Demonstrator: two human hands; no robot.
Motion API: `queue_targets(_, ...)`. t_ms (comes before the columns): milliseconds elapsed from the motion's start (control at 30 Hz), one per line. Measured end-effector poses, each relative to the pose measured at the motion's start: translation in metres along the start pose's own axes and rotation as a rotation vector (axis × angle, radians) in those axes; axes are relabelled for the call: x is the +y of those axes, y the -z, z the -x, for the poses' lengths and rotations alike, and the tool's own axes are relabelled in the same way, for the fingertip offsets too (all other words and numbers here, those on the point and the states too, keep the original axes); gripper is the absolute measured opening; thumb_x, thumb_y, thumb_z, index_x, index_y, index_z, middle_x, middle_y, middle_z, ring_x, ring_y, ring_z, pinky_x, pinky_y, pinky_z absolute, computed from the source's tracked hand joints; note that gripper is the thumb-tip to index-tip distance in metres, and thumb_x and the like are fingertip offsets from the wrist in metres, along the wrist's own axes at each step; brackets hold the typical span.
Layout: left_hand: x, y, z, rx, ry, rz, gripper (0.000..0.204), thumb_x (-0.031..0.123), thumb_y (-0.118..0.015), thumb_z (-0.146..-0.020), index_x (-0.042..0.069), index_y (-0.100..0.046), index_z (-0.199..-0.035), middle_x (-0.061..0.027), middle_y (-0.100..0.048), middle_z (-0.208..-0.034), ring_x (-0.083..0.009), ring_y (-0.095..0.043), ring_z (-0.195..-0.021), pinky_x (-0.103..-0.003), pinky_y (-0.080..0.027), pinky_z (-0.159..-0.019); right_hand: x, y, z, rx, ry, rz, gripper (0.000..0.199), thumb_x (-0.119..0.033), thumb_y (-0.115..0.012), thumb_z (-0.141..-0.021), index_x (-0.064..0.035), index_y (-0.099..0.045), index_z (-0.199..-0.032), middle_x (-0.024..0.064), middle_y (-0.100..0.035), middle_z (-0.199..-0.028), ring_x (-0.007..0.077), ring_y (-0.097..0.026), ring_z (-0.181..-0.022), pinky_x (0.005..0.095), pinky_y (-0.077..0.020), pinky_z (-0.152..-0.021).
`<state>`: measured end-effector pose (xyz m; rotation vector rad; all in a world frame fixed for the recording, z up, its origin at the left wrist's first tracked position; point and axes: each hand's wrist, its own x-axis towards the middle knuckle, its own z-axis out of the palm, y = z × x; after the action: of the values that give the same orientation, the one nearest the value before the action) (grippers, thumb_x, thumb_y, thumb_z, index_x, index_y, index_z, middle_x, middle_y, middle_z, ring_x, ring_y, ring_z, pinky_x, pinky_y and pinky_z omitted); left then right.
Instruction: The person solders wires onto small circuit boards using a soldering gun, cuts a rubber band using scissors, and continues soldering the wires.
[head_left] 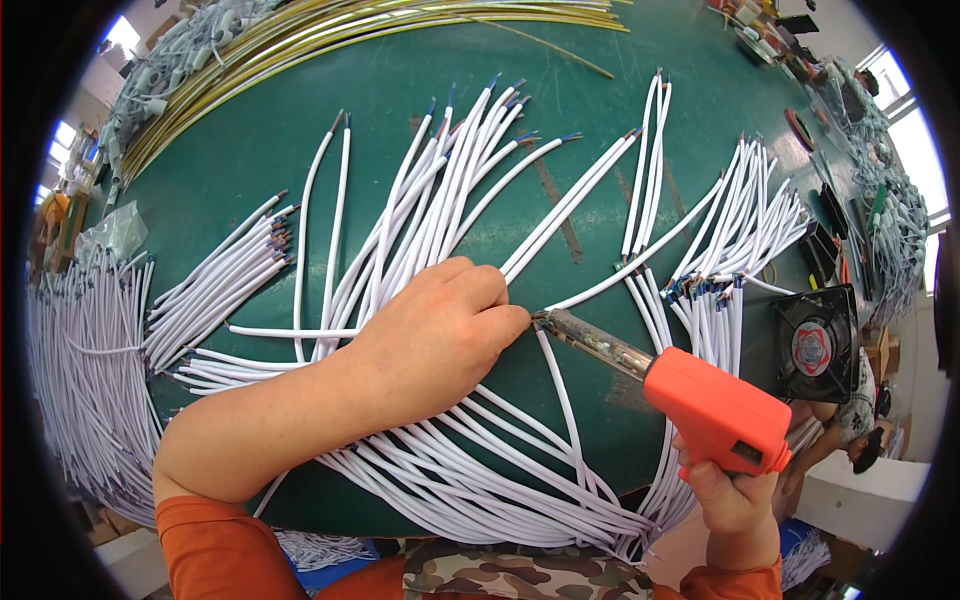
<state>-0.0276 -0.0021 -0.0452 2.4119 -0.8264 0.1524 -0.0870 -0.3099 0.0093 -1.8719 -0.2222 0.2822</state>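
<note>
My right hand (735,500) grips an orange soldering gun (715,410) by its handle, its metal barrel pointing left. The gun's tip meets the bare wire end of a white cable (562,390) just beside the fingertips of my left hand (435,335). Those fingers are pinched closed at that end and cover part of it. A second white cable (640,262) also comes to this spot from the upper right. Under my left forearm and wrist, several white cables (470,180) lie fanned out, their coloured wire ends bared.
A thick bundle of white cables (90,360) lies at the left edge, with a smaller bunch (220,285) beside it. More cables (740,215) lie at the right, near a black fan (818,345). Long yellow strips (330,45) run along the far side of the green table (590,100).
</note>
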Motion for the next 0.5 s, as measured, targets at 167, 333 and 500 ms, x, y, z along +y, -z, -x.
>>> queue_targets(167, 0.0, -0.001, 0.0, 0.016, -0.012, 0.002, 0.021, -0.003, -0.067, -0.073, 0.002, -0.069, -0.094, -0.0094, -0.059, -0.087, -0.0295, -0.058, -0.083, -0.039, -0.049, -0.073, 0.002, 0.007, 0.007, 0.063, 0.006, 0.038, 0.028, -0.023, -0.072, -0.086, 0.0006, -0.065, -0.1, 0.0077, -0.066, -0.085, 0.0208, -0.063, -0.078, 0.0326, -0.0496, -0.069)
queue_targets(333, 0.001, 0.0, 0.0, 0.005, 0.0, -0.004, 0.021, -0.003, -0.067, -0.073, 0.002, -0.07, -0.094, -0.0092, -0.059, -0.086, -0.0289, -0.058, -0.083, -0.039, -0.049, -0.074, 0.001, 0.007, 0.007, 0.086, 0.009, -0.024, 0.026, -0.021, -0.072, -0.084, 0.0009, -0.066, -0.097, 0.0075, -0.066, -0.085, 0.0203, -0.062, -0.076, 0.0324, -0.0483, -0.068)
queue_targets(500, 0.0, -0.001, 0.0, 0.001, -0.004, -0.012, 0.021, -0.003, -0.067, -0.073, 0.002, -0.07, -0.093, -0.0094, -0.059, -0.087, -0.0288, -0.058, -0.083, -0.039, -0.049, -0.074, 0.011, 0.005, 0.005, 0.069, 0.041, -0.003, 0.046, -0.031, -0.074, -0.084, 0.0038, -0.06, -0.111, 0.0121, -0.068, -0.092, 0.0147, -0.059, -0.07, 0.0277, -0.0471, -0.063)
